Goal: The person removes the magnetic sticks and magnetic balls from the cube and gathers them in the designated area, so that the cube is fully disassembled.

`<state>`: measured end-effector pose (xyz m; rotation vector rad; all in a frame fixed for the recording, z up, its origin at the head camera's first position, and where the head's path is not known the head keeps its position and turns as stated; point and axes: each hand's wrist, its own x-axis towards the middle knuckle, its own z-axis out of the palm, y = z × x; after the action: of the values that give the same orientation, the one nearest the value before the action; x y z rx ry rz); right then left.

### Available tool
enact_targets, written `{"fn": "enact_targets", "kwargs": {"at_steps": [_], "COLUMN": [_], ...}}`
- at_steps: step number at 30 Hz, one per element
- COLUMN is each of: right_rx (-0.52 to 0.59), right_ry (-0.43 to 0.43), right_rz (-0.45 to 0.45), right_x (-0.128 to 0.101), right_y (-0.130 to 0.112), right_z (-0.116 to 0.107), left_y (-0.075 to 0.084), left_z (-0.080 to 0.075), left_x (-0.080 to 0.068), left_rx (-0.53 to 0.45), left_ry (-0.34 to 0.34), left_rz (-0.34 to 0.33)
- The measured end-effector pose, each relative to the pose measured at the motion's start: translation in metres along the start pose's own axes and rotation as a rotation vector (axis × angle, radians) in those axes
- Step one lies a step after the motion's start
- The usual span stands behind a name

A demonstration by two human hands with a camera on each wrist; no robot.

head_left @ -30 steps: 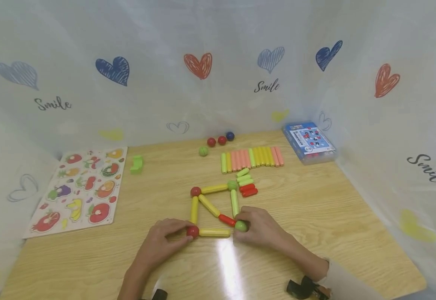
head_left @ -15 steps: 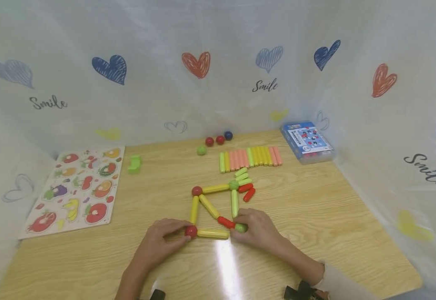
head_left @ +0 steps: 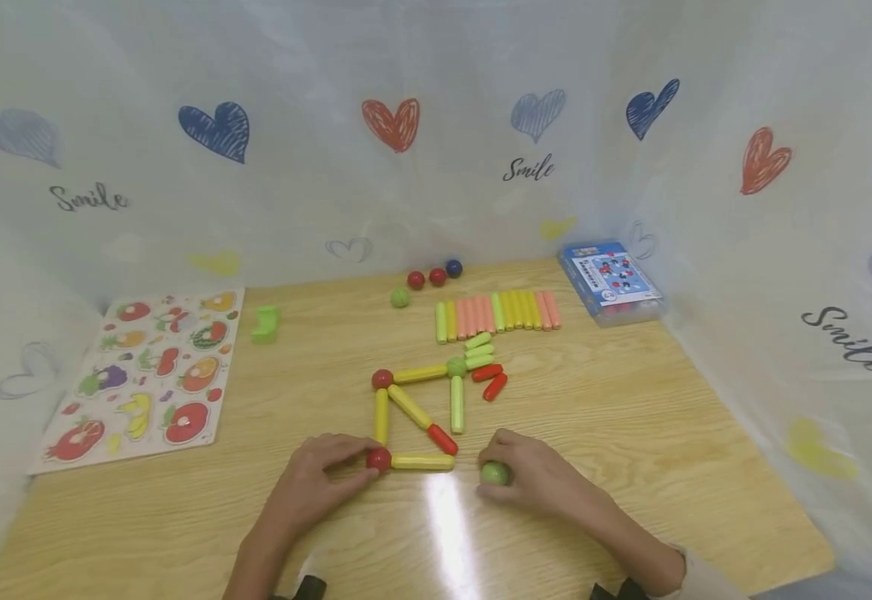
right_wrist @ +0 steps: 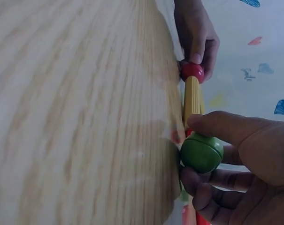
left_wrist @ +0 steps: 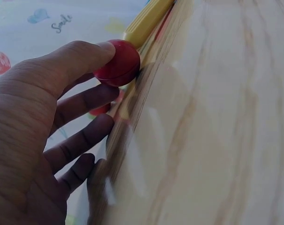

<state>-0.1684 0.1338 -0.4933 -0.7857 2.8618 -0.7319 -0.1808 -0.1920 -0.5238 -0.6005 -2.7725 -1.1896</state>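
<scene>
My left hand (head_left: 321, 481) pinches a red ball (left_wrist: 119, 63) between thumb and fingers at the near left corner of a stick frame. A yellow stick (head_left: 423, 462) runs right from that ball, and another yellow stick (head_left: 382, 417) leads up to the far red ball (head_left: 383, 379). My right hand (head_left: 529, 471) holds a green ball (right_wrist: 202, 153) at the table, apart from the sticks. A diagonal yellow stick (head_left: 409, 406) ends at a short red stick (head_left: 443, 439). From the far green ball (head_left: 456, 366) a light green stick (head_left: 457, 406) points toward me, its near end free.
Short green sticks (head_left: 478, 352) and red sticks (head_left: 494, 387) lie beside the frame. Behind them is a row of long sticks (head_left: 496, 316), with loose balls (head_left: 438, 277) farther back. A blue box (head_left: 611, 283) stands back right; a fruit board (head_left: 139, 379) and green block (head_left: 265, 324) lie left.
My right hand has drawn the green ball right and toward me, off the red and light green stick ends. The short loose red and green sticks have shifted slightly. My left hand stays on its ball.
</scene>
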Motion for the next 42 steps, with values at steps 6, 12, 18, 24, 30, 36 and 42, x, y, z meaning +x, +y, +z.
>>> {"fn": "enact_targets", "kwargs": {"at_steps": [6, 12, 18, 24, 30, 36, 42], "right_rx": [0.128, 0.199, 0.182, 0.104, 0.052, 0.054, 0.048], "right_ry": [0.102, 0.204, 0.273, 0.298, 0.226, 0.215, 0.201], "right_rz": [-0.023, -0.033, -0.022, 0.030, 0.103, 0.226, 0.247], "right_x": [0.007, 0.037, 0.091, 0.148, 0.195, 0.232, 0.255], "right_y": [0.009, 0.033, 0.070, 0.104, 0.126, 0.141, 0.147], "right_z": [-0.016, -0.053, -0.082, -0.097, -0.098, -0.093, -0.086], "left_y": [-0.001, -0.002, -0.004, -0.003, -0.002, -0.003, -0.003], "left_z": [-0.003, 0.000, 0.000, 0.000, 0.001, 0.003, 0.003], "left_x": [0.002, -0.001, -0.001, -0.001, -0.004, -0.004, -0.001], "left_rx": [0.007, -0.003, -0.002, -0.007, -0.017, -0.006, 0.010], "left_ry": [-0.012, -0.012, -0.002, -0.024, -0.021, 0.001, -0.020], "left_rz": [-0.007, -0.017, -0.005, -0.017, -0.033, 0.001, 0.021]}}
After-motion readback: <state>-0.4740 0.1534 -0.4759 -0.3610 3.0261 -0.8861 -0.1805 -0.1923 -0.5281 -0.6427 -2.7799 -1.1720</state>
